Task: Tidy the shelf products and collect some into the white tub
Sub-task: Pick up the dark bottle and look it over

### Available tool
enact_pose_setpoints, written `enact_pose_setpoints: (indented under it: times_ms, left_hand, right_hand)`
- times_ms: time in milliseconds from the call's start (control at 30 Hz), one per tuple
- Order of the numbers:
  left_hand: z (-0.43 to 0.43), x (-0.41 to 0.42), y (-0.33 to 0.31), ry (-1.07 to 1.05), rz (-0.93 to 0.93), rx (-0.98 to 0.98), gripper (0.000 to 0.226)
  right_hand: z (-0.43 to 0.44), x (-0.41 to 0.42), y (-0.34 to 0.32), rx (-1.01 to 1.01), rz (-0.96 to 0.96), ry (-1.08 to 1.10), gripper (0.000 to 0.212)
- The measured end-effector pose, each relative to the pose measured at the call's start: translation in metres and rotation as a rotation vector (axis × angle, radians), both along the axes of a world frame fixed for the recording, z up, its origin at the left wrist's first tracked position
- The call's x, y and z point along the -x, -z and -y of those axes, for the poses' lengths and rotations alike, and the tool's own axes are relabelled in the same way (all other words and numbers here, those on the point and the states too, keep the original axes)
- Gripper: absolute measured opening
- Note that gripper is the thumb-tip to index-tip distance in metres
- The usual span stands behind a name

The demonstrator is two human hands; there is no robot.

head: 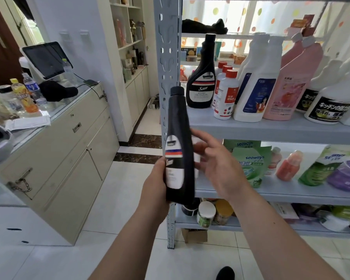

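Gripping the black bottle point(178, 138) low on its body with the left fingers point(160, 168), thumb on the label side, left hand point(155, 186) curled round the base. Holding it cap up, leaning a little left, in the air in front of the rack's post point(167, 57).

Just right of the bottle, right fingers point(200, 138) spread and loose, holding nothing; too blurred to tell whether they touch it. Right hand point(218, 168) level with the label.

Behind, on the shelf point(271, 129): a twin bottle point(200, 83) at the left end, then red-capped bottles point(226, 93), white jugs point(253, 87) and a pink jug point(287, 83). One board lower, green pouches point(249, 160); lower again, jars point(205, 214).

Far left, a counter point(55, 126) with a screen point(46, 59) and drinks point(26, 96).
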State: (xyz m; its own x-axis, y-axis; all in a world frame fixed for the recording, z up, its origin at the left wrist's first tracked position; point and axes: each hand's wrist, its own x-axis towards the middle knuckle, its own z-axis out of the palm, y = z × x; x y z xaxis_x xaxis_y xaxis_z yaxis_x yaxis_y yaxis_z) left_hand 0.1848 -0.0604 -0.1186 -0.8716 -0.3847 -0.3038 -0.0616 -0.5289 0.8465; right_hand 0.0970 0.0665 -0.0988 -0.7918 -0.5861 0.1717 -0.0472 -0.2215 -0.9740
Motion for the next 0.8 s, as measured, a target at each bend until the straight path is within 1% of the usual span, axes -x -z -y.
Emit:
enact_pose_setpoints:
  times_ms: [33, 100, 167, 200, 267, 367, 433, 467, 533, 567, 633, 700, 800]
  left_hand:
    - [-0.001, -0.002, -0.003, 0.056, 0.016, -0.156, 0.036]
    - [-0.003, -0.007, -0.006, 0.196, -0.028, -0.380, 0.045]
    - [-0.002, -0.009, -0.004, 0.301, -0.066, -0.504, 0.046]
    - [-0.002, -0.010, -0.004, 0.323, -0.064, -0.513, 0.044]
    - [-0.001, -0.008, -0.004, 0.304, -0.035, -0.449, 0.042]
    - [0.000, -0.006, -0.002, 0.168, 0.003, -0.212, 0.038]
    - [0.003, -0.006, -0.002, 0.107, -0.015, -0.068, 0.037]
    - [0.005, -0.007, -0.003, 0.090, -0.029, -0.011, 0.031]
    - [0.008, -0.009, -0.009, 0.079, -0.044, 0.012, 0.020]
    - [0.009, -0.011, -0.012, 0.091, -0.055, -0.015, 0.019]
    - [0.009, -0.013, -0.018, 0.118, -0.084, -0.064, 0.023]
    - [0.007, -0.014, -0.020, 0.136, -0.117, -0.092, 0.023]
    - [0.002, -0.014, -0.022, 0.145, -0.149, -0.091, 0.022]
  right_hand:
    - [0.001, 0.000, 0.000, -0.033, -0.033, -0.010, 0.051]
    - [0.002, -0.002, 0.003, -0.048, -0.095, -0.042, 0.051]
    - [0.005, -0.005, 0.007, -0.025, -0.085, -0.047, 0.050]
    - [0.006, -0.007, 0.008, -0.016, -0.073, -0.043, 0.050]
    - [0.008, -0.008, 0.008, -0.008, -0.053, -0.052, 0.049]
    - [0.010, -0.009, 0.009, 0.000, -0.019, -0.080, 0.048]
    - [0.011, -0.011, 0.010, 0.055, 0.063, -0.097, 0.044]
    - [0.012, -0.013, 0.009, 0.087, 0.134, -0.081, 0.042]
    - [0.011, -0.011, 0.010, 0.149, 0.309, -0.006, 0.046]
    - [0.010, -0.009, 0.012, 0.177, 0.389, 0.029, 0.047]
    - [0.007, -0.005, 0.015, 0.202, 0.510, 0.076, 0.040]
    - [0.005, -0.002, 0.016, 0.209, 0.595, 0.114, 0.035]
    - [0.003, 0.002, 0.018, 0.227, 0.660, 0.136, 0.041]
